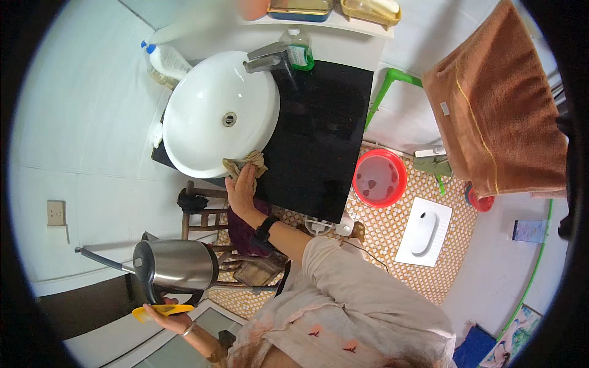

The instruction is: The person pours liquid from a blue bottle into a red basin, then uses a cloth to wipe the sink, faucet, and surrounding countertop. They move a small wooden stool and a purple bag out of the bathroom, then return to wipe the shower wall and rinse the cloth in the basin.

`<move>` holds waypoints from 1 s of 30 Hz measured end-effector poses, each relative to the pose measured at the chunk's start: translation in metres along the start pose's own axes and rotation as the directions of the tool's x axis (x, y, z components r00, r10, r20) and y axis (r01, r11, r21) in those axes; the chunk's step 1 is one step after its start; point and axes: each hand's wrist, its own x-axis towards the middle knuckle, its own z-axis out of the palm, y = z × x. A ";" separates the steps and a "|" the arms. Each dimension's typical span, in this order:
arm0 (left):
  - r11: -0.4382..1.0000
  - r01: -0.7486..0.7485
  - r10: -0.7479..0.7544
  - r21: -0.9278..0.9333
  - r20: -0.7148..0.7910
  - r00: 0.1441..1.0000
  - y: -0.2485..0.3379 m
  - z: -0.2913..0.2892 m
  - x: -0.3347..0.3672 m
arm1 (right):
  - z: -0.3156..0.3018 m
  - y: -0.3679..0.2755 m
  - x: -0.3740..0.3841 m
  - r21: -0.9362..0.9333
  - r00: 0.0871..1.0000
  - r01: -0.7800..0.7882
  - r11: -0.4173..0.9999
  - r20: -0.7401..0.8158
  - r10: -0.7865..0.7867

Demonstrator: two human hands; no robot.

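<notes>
My right hand (243, 187), a dark band on its wrist, presses a crumpled tan cloth (250, 164) against the near rim of the white oval sink basin (184, 132). At the lower left, my left hand (170, 320) is closed round a flat yellow piece (161, 310); its exact kind is unclear. The same hand is at the black handle of a steel kettle (184, 265), and its fingers appear to grip it, though the yellow piece partly hides this. A grey faucet (270, 58) stands at the basin's back right.
The basin sits on a black countertop (322, 135). Behind are a green soap bottle (299, 49) and a white bottle (169, 61). A wooden chair (205, 219) stands beside the kettle. Right: a red basin (392, 175) with liquid, a squat toilet (424, 232), a hanging brown towel (491, 92).
</notes>
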 end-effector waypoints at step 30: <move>0.998 -0.037 0.041 -0.044 0.093 0.995 0.004 -0.006 -0.003 | -0.119 -0.036 0.151 -0.504 0.717 0.645 0.575 0.135 -0.684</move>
